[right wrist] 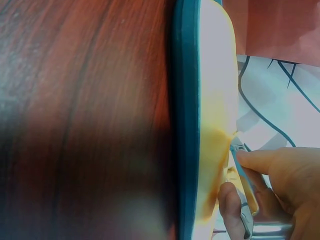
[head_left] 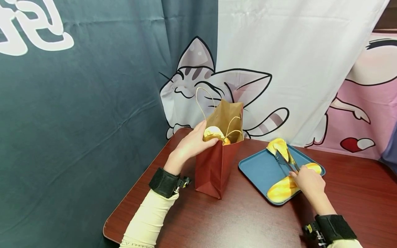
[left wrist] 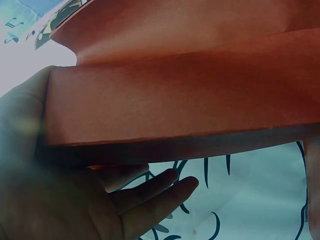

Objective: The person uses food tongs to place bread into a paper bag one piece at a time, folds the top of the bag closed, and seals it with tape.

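My left hand (head_left: 193,141) holds the rim of a red paper bag (head_left: 214,168), thumb along the front edge and fingers on the far side. In the left wrist view, fingers (left wrist: 160,200) extend past the bag's panel (left wrist: 175,105). A golden bread (head_left: 213,132) shows inside the bag's mouth. On the blue tray (head_left: 258,168), my right hand (head_left: 310,182) grips metal tongs (head_left: 286,163). The tong tips stand on either side of a yellow bread piece (head_left: 278,146) at the tray's back. A long loaf (head_left: 282,189) lies along the near side, partly hidden beneath the right hand.
Two thin cord handles (head_left: 204,100) stand up from the bag. Bag and tray stand on a dark red wooden table (head_left: 248,220), the bag left of the tray. Behind hangs a curtain (head_left: 294,41) printed with a cartoon cat, close to the table's back edge.
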`<state>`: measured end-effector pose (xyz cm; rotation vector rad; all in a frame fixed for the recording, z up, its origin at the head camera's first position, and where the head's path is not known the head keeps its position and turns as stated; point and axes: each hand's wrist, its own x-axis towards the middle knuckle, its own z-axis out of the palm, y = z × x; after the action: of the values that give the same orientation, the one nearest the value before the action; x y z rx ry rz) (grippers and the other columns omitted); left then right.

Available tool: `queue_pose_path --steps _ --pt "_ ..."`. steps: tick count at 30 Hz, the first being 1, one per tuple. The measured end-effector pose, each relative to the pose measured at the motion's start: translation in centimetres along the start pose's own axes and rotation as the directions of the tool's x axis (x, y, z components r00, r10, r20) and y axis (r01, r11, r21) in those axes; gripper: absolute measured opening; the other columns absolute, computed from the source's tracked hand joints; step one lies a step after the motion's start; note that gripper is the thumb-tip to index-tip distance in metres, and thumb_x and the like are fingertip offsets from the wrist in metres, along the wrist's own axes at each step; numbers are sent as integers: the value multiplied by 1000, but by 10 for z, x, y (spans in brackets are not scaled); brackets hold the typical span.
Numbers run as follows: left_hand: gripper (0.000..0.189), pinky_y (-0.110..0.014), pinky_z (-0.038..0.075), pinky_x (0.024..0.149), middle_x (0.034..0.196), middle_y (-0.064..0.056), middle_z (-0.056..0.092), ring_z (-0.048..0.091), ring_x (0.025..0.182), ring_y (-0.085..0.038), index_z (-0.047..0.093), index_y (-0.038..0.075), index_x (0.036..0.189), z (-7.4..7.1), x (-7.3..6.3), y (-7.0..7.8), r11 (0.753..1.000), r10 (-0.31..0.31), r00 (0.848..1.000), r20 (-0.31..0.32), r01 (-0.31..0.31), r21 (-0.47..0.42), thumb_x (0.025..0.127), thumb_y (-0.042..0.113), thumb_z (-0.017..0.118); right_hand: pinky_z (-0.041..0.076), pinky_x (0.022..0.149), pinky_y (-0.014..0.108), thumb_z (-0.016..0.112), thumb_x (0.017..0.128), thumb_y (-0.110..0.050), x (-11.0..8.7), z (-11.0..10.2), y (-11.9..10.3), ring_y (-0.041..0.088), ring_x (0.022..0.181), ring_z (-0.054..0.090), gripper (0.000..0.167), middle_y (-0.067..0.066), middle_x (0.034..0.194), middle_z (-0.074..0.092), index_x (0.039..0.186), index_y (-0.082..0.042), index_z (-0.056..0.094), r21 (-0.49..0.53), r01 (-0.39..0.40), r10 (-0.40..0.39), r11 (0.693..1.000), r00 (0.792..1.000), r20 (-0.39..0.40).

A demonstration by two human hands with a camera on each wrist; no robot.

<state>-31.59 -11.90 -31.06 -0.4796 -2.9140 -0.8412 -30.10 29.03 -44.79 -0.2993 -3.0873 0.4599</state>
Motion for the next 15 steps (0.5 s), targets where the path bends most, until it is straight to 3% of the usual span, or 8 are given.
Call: queue_pose_path --steps 5,15 --pt "89 -51 34 118 167 -7 21 31 151 -29 17 13 161 0 0 0 1000 3 1000 0 -3 -2 93 54 56 48 50 43 59 97 -39 -3 3 3 37 67 58 57 33 85 60 109 16 54 -7 11 -11 1000 999 -30" --pt "89 -53 34 117 168 -5 19 30 151 -30 16 14 161 -1 -2 2 1000 -20 1000 14 20 -3 93 54 56 45 47 44 62 95 -40 -8 7 6 39 64 58 50 30 81 60 100 9 54 16 39 -37 999 995 -93"
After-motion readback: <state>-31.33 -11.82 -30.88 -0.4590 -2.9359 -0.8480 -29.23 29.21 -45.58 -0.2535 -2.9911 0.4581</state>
